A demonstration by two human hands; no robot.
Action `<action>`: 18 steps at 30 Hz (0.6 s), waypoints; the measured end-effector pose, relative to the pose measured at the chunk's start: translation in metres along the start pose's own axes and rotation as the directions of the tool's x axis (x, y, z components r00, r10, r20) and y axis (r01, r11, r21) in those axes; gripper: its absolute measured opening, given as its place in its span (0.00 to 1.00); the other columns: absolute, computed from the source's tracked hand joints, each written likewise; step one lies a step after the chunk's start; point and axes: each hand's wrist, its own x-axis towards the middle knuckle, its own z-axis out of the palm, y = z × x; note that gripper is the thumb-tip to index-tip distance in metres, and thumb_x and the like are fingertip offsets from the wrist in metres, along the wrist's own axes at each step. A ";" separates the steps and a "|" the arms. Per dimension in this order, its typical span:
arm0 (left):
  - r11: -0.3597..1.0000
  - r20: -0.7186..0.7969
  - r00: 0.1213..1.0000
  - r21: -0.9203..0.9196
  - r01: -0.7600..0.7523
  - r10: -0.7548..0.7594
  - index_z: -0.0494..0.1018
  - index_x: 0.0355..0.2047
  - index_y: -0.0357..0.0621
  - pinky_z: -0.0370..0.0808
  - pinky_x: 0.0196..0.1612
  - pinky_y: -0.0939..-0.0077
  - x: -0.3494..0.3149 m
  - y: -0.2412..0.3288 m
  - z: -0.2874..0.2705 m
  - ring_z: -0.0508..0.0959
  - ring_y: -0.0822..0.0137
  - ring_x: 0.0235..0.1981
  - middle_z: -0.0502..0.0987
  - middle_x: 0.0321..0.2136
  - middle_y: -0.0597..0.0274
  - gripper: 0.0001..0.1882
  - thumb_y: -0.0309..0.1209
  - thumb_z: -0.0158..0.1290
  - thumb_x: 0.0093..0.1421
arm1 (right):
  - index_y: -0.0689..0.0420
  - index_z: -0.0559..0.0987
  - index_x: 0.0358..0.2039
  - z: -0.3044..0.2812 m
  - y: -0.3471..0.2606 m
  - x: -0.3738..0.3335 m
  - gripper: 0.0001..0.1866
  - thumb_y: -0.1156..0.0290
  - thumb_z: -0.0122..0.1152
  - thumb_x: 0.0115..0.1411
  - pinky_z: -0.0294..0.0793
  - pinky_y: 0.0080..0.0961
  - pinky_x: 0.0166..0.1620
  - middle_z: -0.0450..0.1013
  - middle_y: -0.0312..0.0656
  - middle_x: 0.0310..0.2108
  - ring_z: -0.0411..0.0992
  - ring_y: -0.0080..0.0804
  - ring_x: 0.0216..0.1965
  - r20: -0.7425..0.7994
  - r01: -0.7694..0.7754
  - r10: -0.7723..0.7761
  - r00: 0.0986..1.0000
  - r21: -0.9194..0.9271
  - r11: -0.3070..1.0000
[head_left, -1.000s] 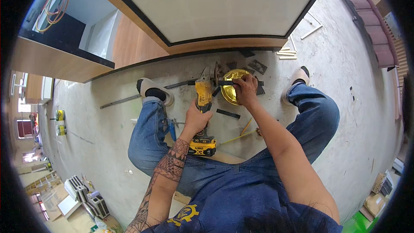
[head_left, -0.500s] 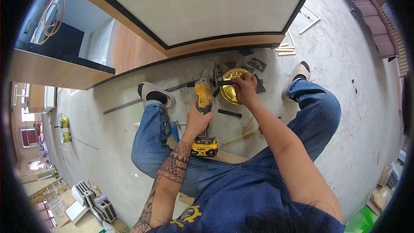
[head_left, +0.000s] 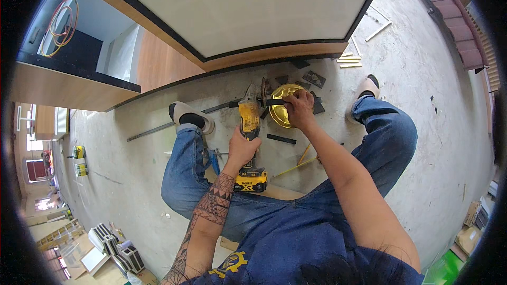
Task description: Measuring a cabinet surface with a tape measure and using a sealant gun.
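My left hand (head_left: 242, 146) is wrapped round the body of a yellow and black cordless angle grinder (head_left: 249, 115), its battery towards me. The grinder's disc (head_left: 264, 91) stands edge-on at the far end. My right hand (head_left: 300, 108) pinches a short black strip (head_left: 275, 102), whose left end reaches the disc; I cannot tell whether they touch. Beneath that hand lies a shiny gold round lid or dish (head_left: 281, 117). A long dark bar (head_left: 174, 121) runs out leftward from behind the grinder.
Dark offcuts (head_left: 315, 78) lie beyond the gold piece, and a loose black strip (head_left: 281, 139) nearer me. A large white panel with wood edging (head_left: 253, 10) stands ahead. Pale strips (head_left: 349, 62) lie at its right corner. Blue-handled tool (head_left: 214, 161) rests beside my left leg.
The black strip in my right hand has shifted very slightly left against the disc area. Otherwise both hands and the grinder hold their places.
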 end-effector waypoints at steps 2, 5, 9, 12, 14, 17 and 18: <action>1.000 -0.007 1.000 -0.002 -0.009 0.009 0.72 0.56 0.36 0.82 0.51 0.60 0.000 0.000 0.000 0.88 0.53 0.43 0.86 0.42 0.48 0.33 0.37 0.66 0.52 | 0.46 0.89 0.48 0.001 0.000 0.000 0.16 0.70 0.73 0.58 0.62 0.53 0.66 0.73 0.47 0.50 0.68 0.54 0.59 -0.030 0.033 -0.033 0.999 -0.009 0.999; 0.998 -0.033 0.998 -0.013 -0.059 0.058 0.72 0.56 0.36 0.82 0.49 0.61 0.002 -0.002 0.002 0.88 0.54 0.41 0.86 0.41 0.48 0.32 0.37 0.67 0.53 | 0.46 0.89 0.47 0.000 -0.001 0.000 0.15 0.71 0.73 0.58 0.62 0.52 0.65 0.73 0.47 0.49 0.69 0.53 0.58 -0.036 0.035 -0.036 0.999 -0.009 0.999; 0.998 -0.051 0.997 0.024 -0.051 0.052 0.72 0.56 0.36 0.82 0.47 0.61 0.002 -0.002 0.001 0.88 0.56 0.38 0.86 0.39 0.50 0.32 0.37 0.67 0.53 | 0.44 0.89 0.51 -0.003 0.001 0.000 0.16 0.69 0.71 0.62 0.62 0.55 0.67 0.72 0.50 0.54 0.67 0.57 0.62 0.052 0.003 -0.003 0.999 0.010 1.000; 0.999 -0.010 0.999 -0.025 -0.035 0.035 0.71 0.56 0.36 0.83 0.46 0.61 -0.003 0.003 0.000 0.88 0.56 0.36 0.86 0.38 0.50 0.32 0.37 0.66 0.53 | 0.45 0.89 0.51 -0.003 0.002 0.000 0.15 0.68 0.71 0.63 0.62 0.55 0.67 0.71 0.50 0.54 0.66 0.58 0.62 0.066 0.003 -0.004 0.998 0.022 1.000; 0.999 -0.036 0.998 0.000 -0.050 0.050 0.71 0.55 0.36 0.83 0.45 0.62 -0.004 0.007 0.000 0.88 0.57 0.34 0.86 0.36 0.51 0.31 0.37 0.66 0.53 | 0.46 0.90 0.49 -0.001 0.002 0.000 0.16 0.69 0.72 0.60 0.62 0.53 0.67 0.73 0.48 0.51 0.68 0.55 0.60 0.021 0.019 -0.019 1.000 0.018 1.000; 0.998 -0.046 0.997 0.011 -0.054 0.054 0.71 0.55 0.36 0.83 0.43 0.63 -0.004 0.007 0.000 0.88 0.57 0.33 0.86 0.34 0.52 0.31 0.37 0.66 0.53 | 0.47 0.90 0.47 0.002 0.001 -0.002 0.16 0.70 0.74 0.58 0.63 0.51 0.66 0.75 0.46 0.49 0.70 0.54 0.58 -0.019 0.013 -0.012 1.000 0.022 1.000; 1.000 -0.034 0.999 0.011 -0.020 0.020 0.71 0.55 0.36 0.83 0.42 0.64 -0.003 0.006 0.000 0.88 0.58 0.33 0.86 0.34 0.51 0.31 0.37 0.66 0.54 | 0.46 0.90 0.48 0.002 0.001 -0.001 0.16 0.71 0.73 0.58 0.63 0.51 0.66 0.75 0.47 0.50 0.69 0.54 0.59 0.008 -0.035 0.035 0.999 0.035 0.999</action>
